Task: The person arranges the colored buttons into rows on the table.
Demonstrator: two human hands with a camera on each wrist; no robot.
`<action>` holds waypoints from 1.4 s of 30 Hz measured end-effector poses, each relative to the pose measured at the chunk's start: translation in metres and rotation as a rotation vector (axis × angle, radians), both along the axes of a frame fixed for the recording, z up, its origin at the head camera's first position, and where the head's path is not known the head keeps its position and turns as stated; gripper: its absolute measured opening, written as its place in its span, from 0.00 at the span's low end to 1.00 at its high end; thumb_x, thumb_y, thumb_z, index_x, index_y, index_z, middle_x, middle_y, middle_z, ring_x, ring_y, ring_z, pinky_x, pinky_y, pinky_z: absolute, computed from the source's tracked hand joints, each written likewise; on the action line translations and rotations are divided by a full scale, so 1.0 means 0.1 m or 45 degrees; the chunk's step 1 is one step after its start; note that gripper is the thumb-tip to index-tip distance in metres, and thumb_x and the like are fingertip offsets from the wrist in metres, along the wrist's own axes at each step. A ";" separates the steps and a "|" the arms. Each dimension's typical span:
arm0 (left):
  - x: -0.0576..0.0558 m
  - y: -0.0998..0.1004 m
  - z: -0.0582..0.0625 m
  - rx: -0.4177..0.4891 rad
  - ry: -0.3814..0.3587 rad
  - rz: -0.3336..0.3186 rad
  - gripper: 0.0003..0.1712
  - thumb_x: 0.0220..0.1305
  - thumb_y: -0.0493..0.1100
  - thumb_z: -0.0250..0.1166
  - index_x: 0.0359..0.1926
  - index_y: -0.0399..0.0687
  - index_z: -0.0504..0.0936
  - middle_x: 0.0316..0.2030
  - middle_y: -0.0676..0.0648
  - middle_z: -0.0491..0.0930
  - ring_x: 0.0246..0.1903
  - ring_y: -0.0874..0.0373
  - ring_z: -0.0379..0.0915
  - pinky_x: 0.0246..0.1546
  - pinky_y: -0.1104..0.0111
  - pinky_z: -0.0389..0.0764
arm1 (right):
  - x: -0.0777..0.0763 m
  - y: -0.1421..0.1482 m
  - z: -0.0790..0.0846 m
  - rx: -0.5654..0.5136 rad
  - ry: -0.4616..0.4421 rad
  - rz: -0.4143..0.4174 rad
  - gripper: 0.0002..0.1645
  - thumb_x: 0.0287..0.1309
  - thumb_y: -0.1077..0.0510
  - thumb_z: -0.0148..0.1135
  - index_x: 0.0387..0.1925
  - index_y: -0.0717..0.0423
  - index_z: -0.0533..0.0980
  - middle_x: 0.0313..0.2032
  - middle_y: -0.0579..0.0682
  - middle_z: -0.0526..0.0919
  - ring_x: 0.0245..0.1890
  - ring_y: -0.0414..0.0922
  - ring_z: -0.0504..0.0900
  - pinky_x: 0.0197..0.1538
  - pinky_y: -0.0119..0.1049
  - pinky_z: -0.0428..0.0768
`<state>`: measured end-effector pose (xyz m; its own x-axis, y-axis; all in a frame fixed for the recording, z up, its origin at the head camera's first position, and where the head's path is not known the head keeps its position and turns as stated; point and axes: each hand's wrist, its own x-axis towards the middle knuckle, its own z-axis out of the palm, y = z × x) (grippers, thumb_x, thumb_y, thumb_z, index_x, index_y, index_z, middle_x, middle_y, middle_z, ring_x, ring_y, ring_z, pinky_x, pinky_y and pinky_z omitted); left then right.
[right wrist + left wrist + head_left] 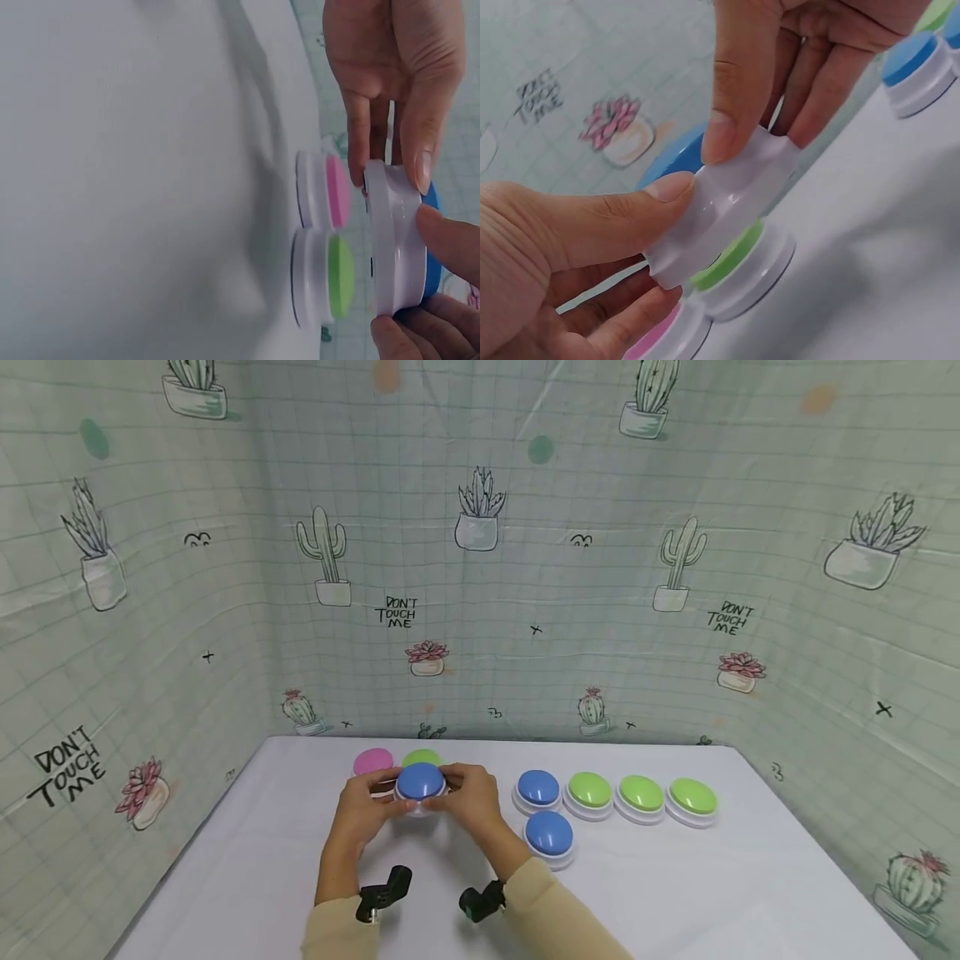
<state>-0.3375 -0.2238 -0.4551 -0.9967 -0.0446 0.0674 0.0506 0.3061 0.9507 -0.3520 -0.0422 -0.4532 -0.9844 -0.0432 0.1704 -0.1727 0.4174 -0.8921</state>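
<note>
Between them, my left hand [354,810] and right hand [474,795] hold a round push button with a blue dome [420,781] and white base. Both thumbs press the near side of its white rim [727,191], while the other fingers curl under and behind it. The button is tilted and raised off the table, as the right wrist view shows. Just beyond it sit a pink button [372,761] and a green button [422,756], side by side; the held button and hands partly cover them in the head view.
Right of the hands, a blue button [537,787] starts a row with several green buttons [641,794]. Another blue button [549,833] stands in front of that row, near the right forearm. The white table [247,860] meets cactus-printed cloth walls [525,585] at its back and sides.
</note>
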 end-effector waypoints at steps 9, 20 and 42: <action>-0.02 0.49 0.08 -0.068 0.077 -0.045 0.32 0.55 0.28 0.79 0.62 0.32 0.82 0.59 0.32 0.82 0.60 0.37 0.79 0.60 0.52 0.83 | 0.13 0.47 0.07 -0.060 0.006 -0.035 0.36 0.46 0.68 0.83 0.59 0.71 0.80 0.55 0.65 0.86 0.58 0.59 0.85 0.60 0.51 0.85; 0.03 1.08 0.09 -0.082 0.166 -0.083 0.30 0.54 0.29 0.80 0.59 0.33 0.83 0.57 0.35 0.83 0.60 0.38 0.79 0.59 0.53 0.84 | 0.27 1.02 0.12 -0.068 0.004 -0.117 0.37 0.49 0.68 0.82 0.61 0.72 0.78 0.58 0.68 0.83 0.60 0.61 0.84 0.59 0.48 0.85; 0.28 1.96 -0.04 -0.085 0.274 -0.339 0.32 0.58 0.31 0.78 0.63 0.27 0.79 0.62 0.29 0.79 0.61 0.33 0.79 0.62 0.45 0.80 | 0.60 1.91 0.00 -0.088 -0.003 -0.324 0.37 0.48 0.70 0.81 0.61 0.72 0.79 0.60 0.69 0.82 0.62 0.63 0.82 0.61 0.50 0.83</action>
<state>-0.3096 -0.0280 -0.4595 -0.9356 0.2263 0.2711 0.3339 0.3166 0.8879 -0.2922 0.1483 -0.4535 -0.9625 0.2176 0.1622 -0.0680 0.3850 -0.9204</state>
